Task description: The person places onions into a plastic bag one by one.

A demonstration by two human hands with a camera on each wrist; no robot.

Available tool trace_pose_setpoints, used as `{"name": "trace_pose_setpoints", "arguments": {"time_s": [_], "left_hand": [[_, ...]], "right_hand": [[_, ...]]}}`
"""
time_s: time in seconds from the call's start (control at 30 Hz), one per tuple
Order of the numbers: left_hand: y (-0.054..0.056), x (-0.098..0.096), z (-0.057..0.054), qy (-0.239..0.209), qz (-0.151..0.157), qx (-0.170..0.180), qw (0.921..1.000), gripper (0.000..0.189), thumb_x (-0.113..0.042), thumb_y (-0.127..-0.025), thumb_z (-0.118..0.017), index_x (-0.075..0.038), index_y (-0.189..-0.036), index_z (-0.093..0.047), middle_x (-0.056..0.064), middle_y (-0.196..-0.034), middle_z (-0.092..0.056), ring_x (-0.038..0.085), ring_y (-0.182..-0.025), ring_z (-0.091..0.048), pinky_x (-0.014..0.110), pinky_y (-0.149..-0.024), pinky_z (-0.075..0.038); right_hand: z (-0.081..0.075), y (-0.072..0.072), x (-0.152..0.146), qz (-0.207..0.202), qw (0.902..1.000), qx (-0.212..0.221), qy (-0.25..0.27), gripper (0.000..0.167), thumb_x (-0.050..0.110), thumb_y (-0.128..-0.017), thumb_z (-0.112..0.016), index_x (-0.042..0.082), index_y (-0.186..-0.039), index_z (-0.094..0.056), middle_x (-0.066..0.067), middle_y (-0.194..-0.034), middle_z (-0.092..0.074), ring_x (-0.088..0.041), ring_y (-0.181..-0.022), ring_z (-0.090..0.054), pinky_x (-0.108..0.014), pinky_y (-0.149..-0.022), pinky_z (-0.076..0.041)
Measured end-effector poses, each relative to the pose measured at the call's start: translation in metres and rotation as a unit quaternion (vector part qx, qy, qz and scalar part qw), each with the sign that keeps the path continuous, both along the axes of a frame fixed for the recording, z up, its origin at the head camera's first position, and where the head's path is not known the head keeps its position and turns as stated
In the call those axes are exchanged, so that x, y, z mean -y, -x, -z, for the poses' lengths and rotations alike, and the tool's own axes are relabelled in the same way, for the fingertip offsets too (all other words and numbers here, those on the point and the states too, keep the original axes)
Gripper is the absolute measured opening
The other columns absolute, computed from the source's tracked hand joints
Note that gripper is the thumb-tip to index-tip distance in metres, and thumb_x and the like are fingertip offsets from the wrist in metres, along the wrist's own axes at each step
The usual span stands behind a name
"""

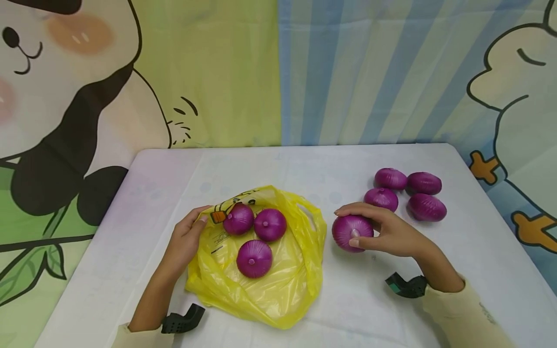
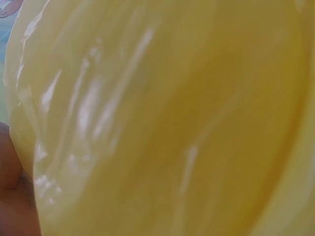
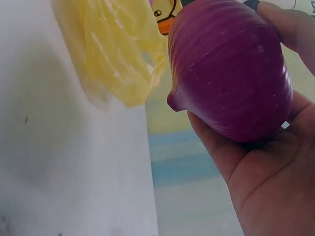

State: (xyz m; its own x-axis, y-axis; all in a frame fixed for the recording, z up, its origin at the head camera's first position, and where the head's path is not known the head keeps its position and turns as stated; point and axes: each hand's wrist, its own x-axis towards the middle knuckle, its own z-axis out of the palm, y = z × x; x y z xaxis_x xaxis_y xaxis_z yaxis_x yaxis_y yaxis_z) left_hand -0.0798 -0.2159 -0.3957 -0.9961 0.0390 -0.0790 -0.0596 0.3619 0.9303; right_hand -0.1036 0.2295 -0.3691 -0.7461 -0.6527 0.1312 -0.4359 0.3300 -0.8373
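In the head view a yellow plastic bag (image 1: 300, 285) lies spread with its mouth facing up. Three purple onions sit inside: one at the upper left (image 1: 238, 219), one at the upper right (image 1: 270, 224) and one lower down (image 1: 254, 258). My left hand (image 1: 184, 240) grips the bag's left rim between thumb and fingers. In the left wrist view the yellow plastic (image 2: 147, 118) fills nearly everything. My right hand (image 1: 387, 231) holds another purple onion (image 1: 350, 231) just right of the bag, thumb and fingers around it; the right wrist view shows this onion (image 3: 229, 69) up close.
Several more purple onions (image 1: 426, 208) lie in a group on the white table (image 1: 361, 299), behind and right of my right hand. A cartoon-printed cloth (image 1: 235, 72) hangs behind the table. Black wrist devices (image 1: 406, 285) are on both arms.
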Motion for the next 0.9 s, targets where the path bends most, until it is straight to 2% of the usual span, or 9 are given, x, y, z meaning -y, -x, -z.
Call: {"name": "trace_pose_setpoints", "arguments": {"time_s": [0.2,0.33,0.6,0.8,0.9], "left_hand": [[0.0,-0.001,0.0,-0.01,0.002,-0.002,0.9999,0.041,-0.031,-0.107,-0.037,-0.009,-0.138,-0.05,0.01,-0.133,-0.054,0.018,-0.127,-0.043,0.016,-0.099,-0.034],[0.001,-0.001,0.0,-0.012,0.002,-0.002,0.9999,0.04,-0.031,-0.107,-0.037,-0.009,-0.138,-0.051,0.01,-0.132,-0.055,0.018,-0.126,-0.043,0.012,-0.096,-0.033],[0.001,0.0,0.0,-0.004,0.001,0.003,1.0,0.041,-0.031,-0.107,-0.036,-0.01,-0.139,-0.05,0.01,-0.133,-0.055,0.018,-0.127,-0.043,0.017,-0.1,-0.033],[0.001,-0.001,0.0,-0.001,-0.003,0.004,1.0,0.04,-0.031,-0.107,-0.037,-0.01,-0.138,-0.051,0.01,-0.133,-0.054,0.018,-0.128,-0.042,0.037,-0.108,-0.031],[0.0,0.0,0.0,-0.001,-0.002,0.006,1.0,0.04,-0.032,-0.107,-0.037,-0.011,-0.138,-0.051,0.01,-0.134,-0.054,0.019,-0.127,-0.042,0.039,-0.108,-0.031]], "right_hand": [[-0.001,0.009,0.018,-0.046,0.9988,-0.003,0.019,0.049,0.005,-0.085,-0.074,0.009,-0.131,-0.057,-0.009,-0.132,-0.055,-0.02,-0.115,-0.055,-0.035,-0.084,-0.054],[-0.004,0.012,0.028,-0.062,0.9977,0.002,0.026,0.049,0.005,-0.085,-0.074,0.012,-0.131,-0.058,-0.007,-0.133,-0.055,-0.022,-0.114,-0.055,-0.036,-0.083,-0.054],[-0.005,0.018,0.044,-0.073,0.9961,0.011,0.048,0.048,0.005,-0.086,-0.073,0.008,-0.132,-0.057,-0.007,-0.135,-0.054,-0.023,-0.117,-0.052,-0.037,-0.084,-0.054],[-0.006,0.021,0.056,-0.077,0.9949,0.019,0.062,0.049,0.005,-0.086,-0.073,0.006,-0.132,-0.057,-0.007,-0.135,-0.054,-0.023,-0.118,-0.052,-0.037,-0.085,-0.054],[-0.007,0.023,0.063,-0.082,0.9941,0.024,0.067,0.049,0.006,-0.086,-0.073,0.004,-0.132,-0.056,-0.006,-0.135,-0.053,-0.023,-0.119,-0.052,-0.037,-0.085,-0.054]]}}
